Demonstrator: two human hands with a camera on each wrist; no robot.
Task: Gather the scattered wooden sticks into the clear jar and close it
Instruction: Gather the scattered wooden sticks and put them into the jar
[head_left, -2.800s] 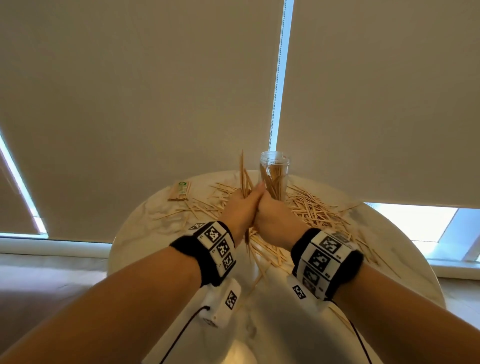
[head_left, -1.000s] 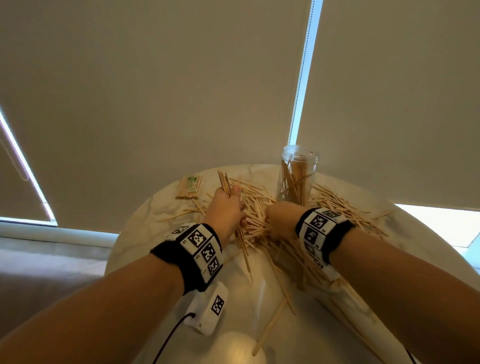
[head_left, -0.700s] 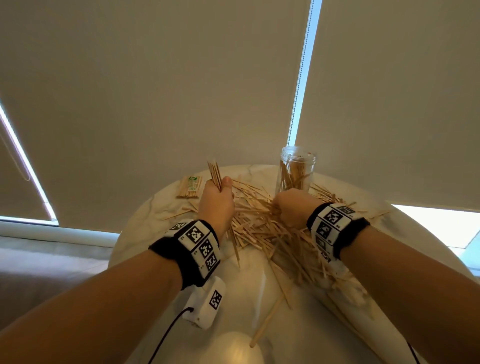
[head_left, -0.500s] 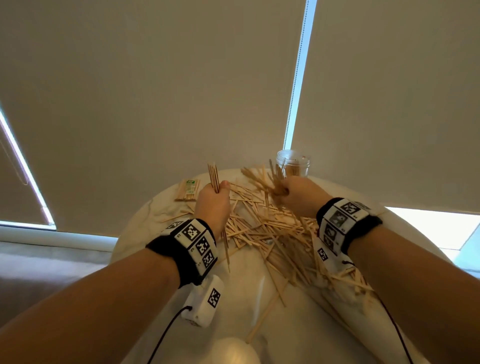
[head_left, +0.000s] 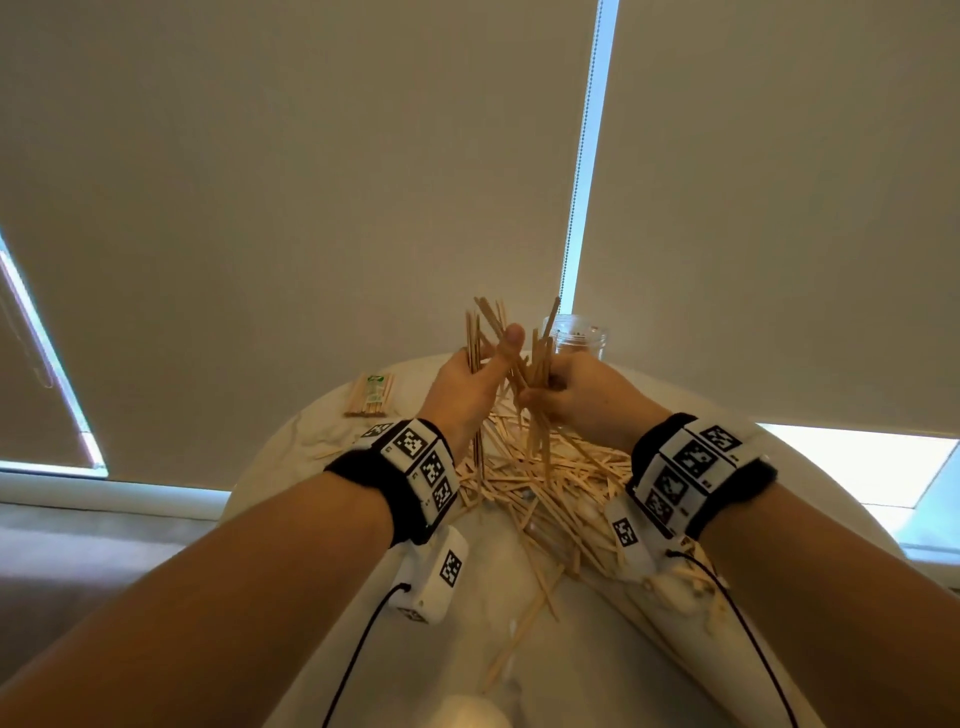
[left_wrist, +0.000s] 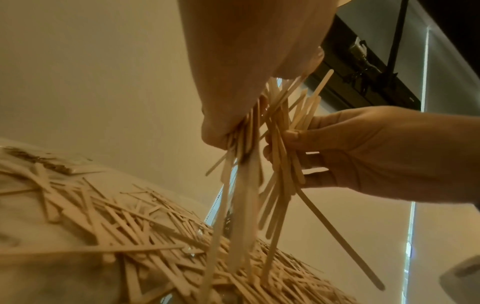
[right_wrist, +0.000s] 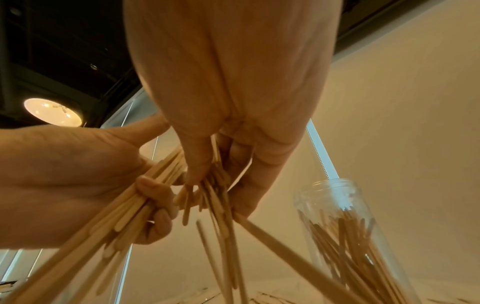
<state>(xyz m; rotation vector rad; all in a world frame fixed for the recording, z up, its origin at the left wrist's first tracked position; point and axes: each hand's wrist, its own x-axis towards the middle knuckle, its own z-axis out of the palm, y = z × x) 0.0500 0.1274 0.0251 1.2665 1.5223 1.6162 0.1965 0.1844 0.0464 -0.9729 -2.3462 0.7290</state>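
Note:
Both hands are raised over the pile of wooden sticks (head_left: 545, 483) on the round white table (head_left: 587, 654). My left hand (head_left: 475, 376) grips an upright bundle of sticks (head_left: 474, 332), with the thumb up. My right hand (head_left: 576, 397) holds a messier bunch of sticks (head_left: 540, 358) right against it. In the left wrist view the right hand (left_wrist: 363, 156) presses its sticks (left_wrist: 283, 164) beside the left fingers (left_wrist: 221, 131). The clear jar (head_left: 577, 338) stands open just behind the right hand. It is partly filled with sticks (right_wrist: 345, 242).
A wrapped packet of sticks (head_left: 371, 396) lies at the table's far left. A white rounded object (head_left: 467, 714) sits at the near edge. Loose sticks (head_left: 524, 623) trail toward me. Roller blinds (head_left: 311, 182) hang close behind the table.
My right hand lifted a bunch of sticks from the pile and brought it left to meet the left hand. The left hand rose with its bundle, and the head view tilted up.

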